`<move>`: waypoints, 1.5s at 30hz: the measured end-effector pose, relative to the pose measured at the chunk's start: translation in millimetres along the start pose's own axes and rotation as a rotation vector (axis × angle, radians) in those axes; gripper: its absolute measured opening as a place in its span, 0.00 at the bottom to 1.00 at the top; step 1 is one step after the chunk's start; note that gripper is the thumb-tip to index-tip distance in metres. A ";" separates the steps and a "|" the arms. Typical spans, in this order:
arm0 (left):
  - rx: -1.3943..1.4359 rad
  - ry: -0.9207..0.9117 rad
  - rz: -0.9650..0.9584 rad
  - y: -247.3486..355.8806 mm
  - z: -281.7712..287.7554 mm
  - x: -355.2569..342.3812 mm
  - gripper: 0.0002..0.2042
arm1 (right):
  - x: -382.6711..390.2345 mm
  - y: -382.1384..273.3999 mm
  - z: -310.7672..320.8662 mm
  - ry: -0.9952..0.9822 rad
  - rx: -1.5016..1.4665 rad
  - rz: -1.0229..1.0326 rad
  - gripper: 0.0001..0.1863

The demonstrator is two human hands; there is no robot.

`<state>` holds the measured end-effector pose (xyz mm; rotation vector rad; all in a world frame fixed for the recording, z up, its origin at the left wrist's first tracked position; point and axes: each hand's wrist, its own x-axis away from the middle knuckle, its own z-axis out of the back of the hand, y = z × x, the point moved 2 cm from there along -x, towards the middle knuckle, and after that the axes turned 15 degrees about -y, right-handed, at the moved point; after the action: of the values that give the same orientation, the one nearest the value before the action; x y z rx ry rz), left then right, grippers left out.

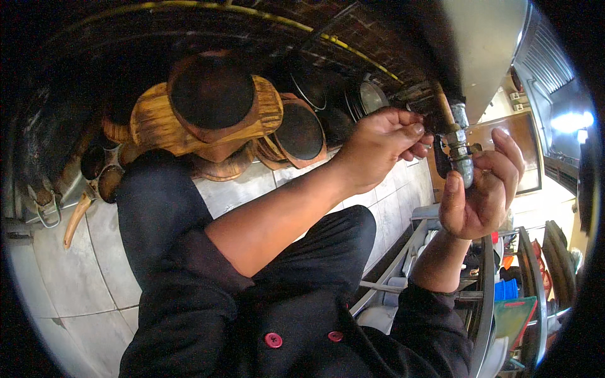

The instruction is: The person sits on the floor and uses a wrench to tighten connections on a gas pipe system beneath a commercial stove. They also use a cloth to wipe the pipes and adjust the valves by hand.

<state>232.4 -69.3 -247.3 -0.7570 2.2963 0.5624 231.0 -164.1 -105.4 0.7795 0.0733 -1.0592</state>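
Note:
At the upper right, a copper-coloured pipe (443, 104) runs into a metal pipe fitting (459, 140) with brass nuts and a grey elbow at its lower end. My right hand (482, 198) has its thumb and some fingers around the elbow, with the other fingers raised. Just left of the fitting, my left hand (383, 146) is closed in a pinch; whatever it holds, if anything, is hidden or too small to name. A dark, elongated part (440, 156) sits between the fitting and my left fingertips.
Round dark pans on wooden boards (268, 101) are stacked at the left, past my knees. A yellow pipe (283, 20) crosses the brick wall. To the right stands a metal rack (485, 302) with kitchenware. Pale tiles (75, 277) cover the floor.

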 end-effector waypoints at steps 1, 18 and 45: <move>0.002 0.015 0.004 0.5 0.6 0.0 0.10 | -0.3 0.8 -0.4 0.009 -0.002 0.008 0.15; 0.030 -0.015 -0.034 -1.5 2.2 -2.2 0.07 | -0.8 0.6 -0.6 0.024 -0.029 -0.011 0.15; 0.061 0.007 0.025 -2.6 -1.6 0.3 0.08 | -1.4 -1.3 -1.0 0.022 -0.017 -0.004 0.16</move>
<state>233.2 -72.3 -246.9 -0.7033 2.3208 0.4996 229.5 -162.8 -106.3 0.7756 0.1023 -1.0524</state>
